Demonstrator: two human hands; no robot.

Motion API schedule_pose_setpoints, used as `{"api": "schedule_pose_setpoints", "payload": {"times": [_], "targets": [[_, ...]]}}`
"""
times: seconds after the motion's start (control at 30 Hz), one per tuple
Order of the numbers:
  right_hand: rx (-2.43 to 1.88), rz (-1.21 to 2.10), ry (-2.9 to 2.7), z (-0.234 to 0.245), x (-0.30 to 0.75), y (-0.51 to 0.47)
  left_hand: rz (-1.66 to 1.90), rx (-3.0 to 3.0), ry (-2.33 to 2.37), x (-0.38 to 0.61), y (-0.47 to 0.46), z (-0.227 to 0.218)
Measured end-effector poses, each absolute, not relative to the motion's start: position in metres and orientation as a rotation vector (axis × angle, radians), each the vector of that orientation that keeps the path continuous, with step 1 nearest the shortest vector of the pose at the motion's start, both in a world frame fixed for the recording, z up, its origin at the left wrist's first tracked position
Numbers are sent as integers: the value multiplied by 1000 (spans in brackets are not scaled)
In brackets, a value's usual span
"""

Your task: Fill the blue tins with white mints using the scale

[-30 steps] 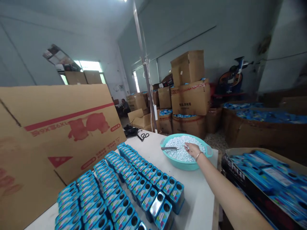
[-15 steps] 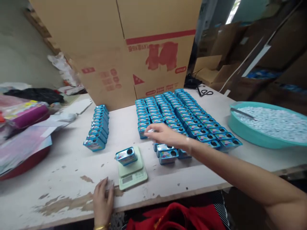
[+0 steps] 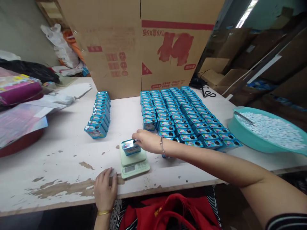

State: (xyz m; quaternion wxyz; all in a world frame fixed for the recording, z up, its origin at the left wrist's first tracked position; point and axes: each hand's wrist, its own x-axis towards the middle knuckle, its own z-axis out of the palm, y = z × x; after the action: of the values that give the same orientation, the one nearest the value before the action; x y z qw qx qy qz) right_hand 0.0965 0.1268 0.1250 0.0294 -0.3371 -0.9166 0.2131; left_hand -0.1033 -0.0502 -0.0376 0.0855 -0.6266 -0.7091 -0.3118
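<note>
A small blue tin [image 3: 130, 147] with a round hole in its top stands on a pale green digital scale [image 3: 135, 169]. The bent fingers of my right hand [image 3: 147, 141] are pinched over the tin's hole end, with a bit of white at the tips. They appear to hold small white tablets, though the fingers mostly hide them. My left hand [image 3: 105, 188] lies at the table's front edge, left of the scale, thumb apart from the fingers and nothing in it. Rows of similar blue tins [image 3: 188, 137] stand beyond and right of my right hand.
A separate row of blue tins [image 3: 96, 131] stands at the left. On the right sits a turquoise basin [image 3: 242, 132] of white tablets, a metal utensil [image 3: 244, 118] in it. Black-handled scissors [image 3: 209, 94] lie farther back. A large cardboard box [image 3: 115, 41] stands behind the tins.
My right hand has moved left and down from over the tin rows to the tin on the scale. My left hand stays on the table edge. The camera view has shifted.
</note>
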Motion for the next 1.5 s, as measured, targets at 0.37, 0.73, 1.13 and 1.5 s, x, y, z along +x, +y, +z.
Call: {"api": "schedule_pose_setpoints", "payload": {"times": [0.37, 0.73, 1.13, 1.5], "targets": [[-1027, 833, -2558, 129, 105, 134, -941, -1853, -2195, -95, -49, -37], [-1108, 1047, -2441, 130, 123, 139, -942, -1833, -2214, -90, -47, -35], [-1069, 745, -2806, 133, 98, 136, -965, -1839, -2226, -92, -46, -37], [-1007, 842, -2527, 136, 107, 144, -967, -1834, -2212, -91, -47, -37]]}}
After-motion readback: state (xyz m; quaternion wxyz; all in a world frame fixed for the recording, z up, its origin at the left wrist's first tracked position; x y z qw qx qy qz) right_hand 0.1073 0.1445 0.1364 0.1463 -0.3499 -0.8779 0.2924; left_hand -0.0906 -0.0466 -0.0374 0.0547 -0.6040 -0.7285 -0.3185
